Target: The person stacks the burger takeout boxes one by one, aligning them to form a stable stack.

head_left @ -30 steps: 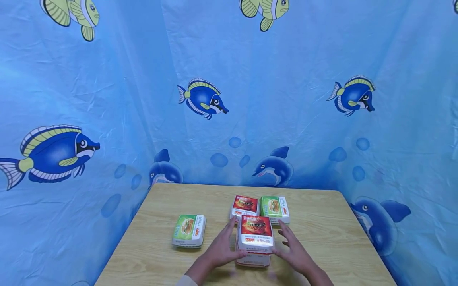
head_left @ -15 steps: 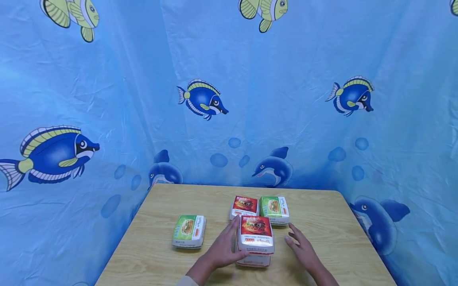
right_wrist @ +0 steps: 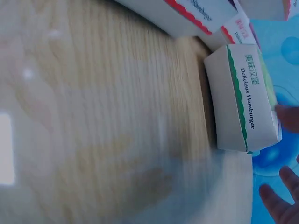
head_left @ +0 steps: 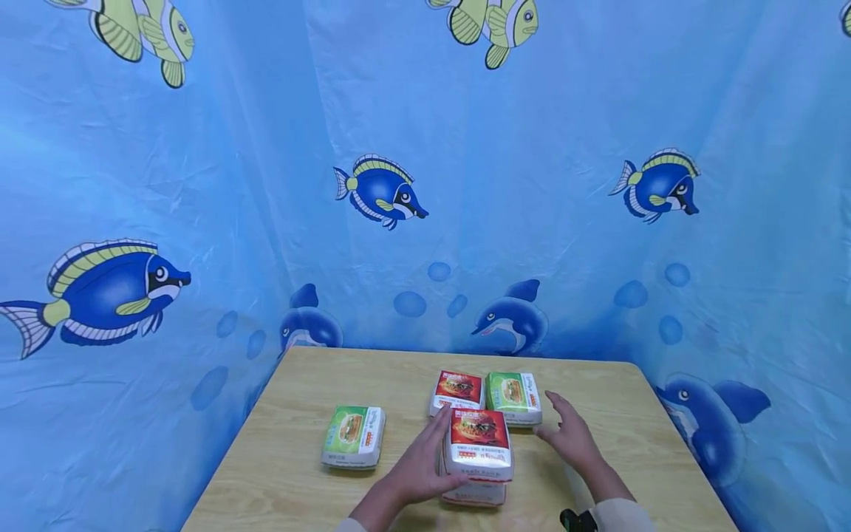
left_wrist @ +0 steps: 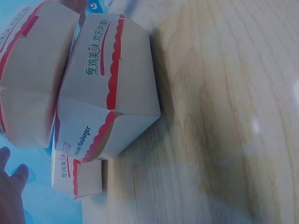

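Two red-topped hamburger boxes are stacked near the table's front; the upper box (head_left: 480,445) sits a little askew on the lower box (head_left: 473,493). Along the stack's left side lies my left hand (head_left: 420,464), its fingers fairly straight and its thumb at the front. Whether it touches the cardboard I cannot tell. Behind the stack stand a red-topped box (head_left: 459,389) and, beside it, a green-topped hamburger box (head_left: 513,397). My right hand (head_left: 573,437) is spread at the green box's right, with a thumb (right_wrist: 287,117) close to it in the right wrist view.
Another green-topped hamburger box (head_left: 354,436) rests apart on the left of the wooden table (head_left: 292,414). A blue curtain (head_left: 439,236) printed with fish and dolphins closes in the table's back and sides.
My right hand has left the stack's right side and moved right and away from me, beside the back green box. The left hand stays by the stack. The head view has tilted slightly.
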Demonstrator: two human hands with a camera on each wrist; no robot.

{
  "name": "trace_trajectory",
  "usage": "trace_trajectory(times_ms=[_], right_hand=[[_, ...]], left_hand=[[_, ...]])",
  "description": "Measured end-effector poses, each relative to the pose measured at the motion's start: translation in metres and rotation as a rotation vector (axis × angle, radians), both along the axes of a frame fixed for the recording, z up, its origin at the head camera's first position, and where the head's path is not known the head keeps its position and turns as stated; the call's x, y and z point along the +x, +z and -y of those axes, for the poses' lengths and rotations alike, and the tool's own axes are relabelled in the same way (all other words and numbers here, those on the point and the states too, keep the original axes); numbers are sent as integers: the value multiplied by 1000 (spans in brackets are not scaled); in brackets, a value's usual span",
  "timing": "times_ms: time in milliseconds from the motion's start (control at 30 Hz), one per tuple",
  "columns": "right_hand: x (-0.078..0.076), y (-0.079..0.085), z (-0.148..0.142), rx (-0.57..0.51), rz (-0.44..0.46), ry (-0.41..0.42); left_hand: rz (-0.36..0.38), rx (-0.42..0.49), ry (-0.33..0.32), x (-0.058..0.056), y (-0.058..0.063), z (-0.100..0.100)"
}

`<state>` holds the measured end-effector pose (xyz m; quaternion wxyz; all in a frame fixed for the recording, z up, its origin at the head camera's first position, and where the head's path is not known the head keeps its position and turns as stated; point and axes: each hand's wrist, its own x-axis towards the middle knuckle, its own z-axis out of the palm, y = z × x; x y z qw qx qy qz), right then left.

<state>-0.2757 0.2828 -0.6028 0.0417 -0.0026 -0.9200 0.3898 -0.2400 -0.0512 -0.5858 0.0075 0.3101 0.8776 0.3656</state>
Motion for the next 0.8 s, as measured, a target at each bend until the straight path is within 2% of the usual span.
trace_trajectory(times_ms=[100,167,267,400,600,800], right_hand=[[-18,6,1,154,-1,66],[-28,11,1,211,12,102],[-42,18,2,186,48,114],[-57,23,1,156,91,112],[-70,21,2,255,146,171],[-76,19,8,281,135,195]], left_hand=[[19,22,1,0,-2,-1],[31,35,-5,-1,-4,-2],[35,32,-20,-1,-5,-3],[5,13,-29,-2,-6,-4],[-6,12,-17,-4,-5,-1],[16,35,-18,-6,-6,0]])
